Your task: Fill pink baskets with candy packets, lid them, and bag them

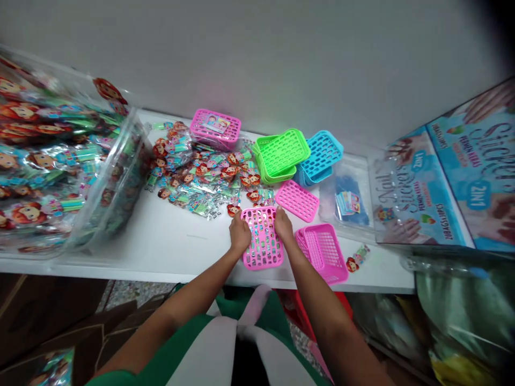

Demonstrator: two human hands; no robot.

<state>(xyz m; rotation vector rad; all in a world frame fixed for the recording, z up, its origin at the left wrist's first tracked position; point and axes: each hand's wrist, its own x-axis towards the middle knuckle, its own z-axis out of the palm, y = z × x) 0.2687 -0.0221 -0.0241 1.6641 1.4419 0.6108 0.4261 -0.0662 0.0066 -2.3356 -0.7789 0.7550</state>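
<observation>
One pink lidded basket (263,252), front edge of the white counter (173,236), & both hands are on it! L hand (240,234) has its fingers clenched round the upper L side; R hand (283,225) has its fingers grasping the upper R corner. Colourful bits show thru the lid holes. Just beyond, it's a big spread of doll-print packets (201,174), approx. up to a 2nd pink basket (225,134) w/ a card on top. Green baskets (281,155) stacked at the back, blue baskets (322,155) right beside 'em. Spare pink lid (298,201) lies flat nr the R hand, w/ nested pink baskets (332,254) below it & a single packet (353,264) to their R. Far L: clear bin (124,134) packed w/ more doll-print pkts. Over on the R: clear tub (364,171) holding small cards, then blue sticker boxes (434,187) at the end.
</observation>
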